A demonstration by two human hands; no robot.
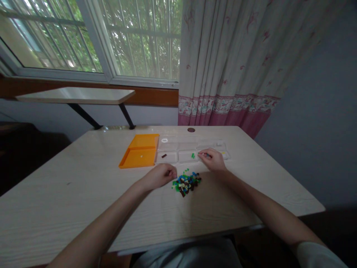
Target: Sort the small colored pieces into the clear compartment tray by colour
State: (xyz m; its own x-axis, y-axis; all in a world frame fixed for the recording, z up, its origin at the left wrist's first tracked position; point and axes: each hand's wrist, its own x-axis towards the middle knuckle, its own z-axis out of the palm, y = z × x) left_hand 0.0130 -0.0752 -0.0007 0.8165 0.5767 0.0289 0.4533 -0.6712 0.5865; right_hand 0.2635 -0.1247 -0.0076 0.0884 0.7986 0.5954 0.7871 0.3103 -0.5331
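Observation:
A mixed pile of small building bricks (186, 183) in blue, green, brown and cream lies on the table. Just left of it rests my left hand (163, 175), its fingers curled in; whatever they may hold is hidden. My right hand (213, 159) is over the clear plastic boxes, thumb and fingertips pinched together, on something too small to name. To its left, green bricks (193, 155) lie in one clear compartment (182, 161). Another compartment holds a dark brown brick (164, 156). A yellow piece (223, 152) shows to the right of the hand.
An open orange case (143, 141) with a tiny pale piece in it adjoins the clear boxes on the left. Behind are a raised shelf (80, 95) on black legs, a cable hole (191, 130), a barred window and a floral curtain (223, 74).

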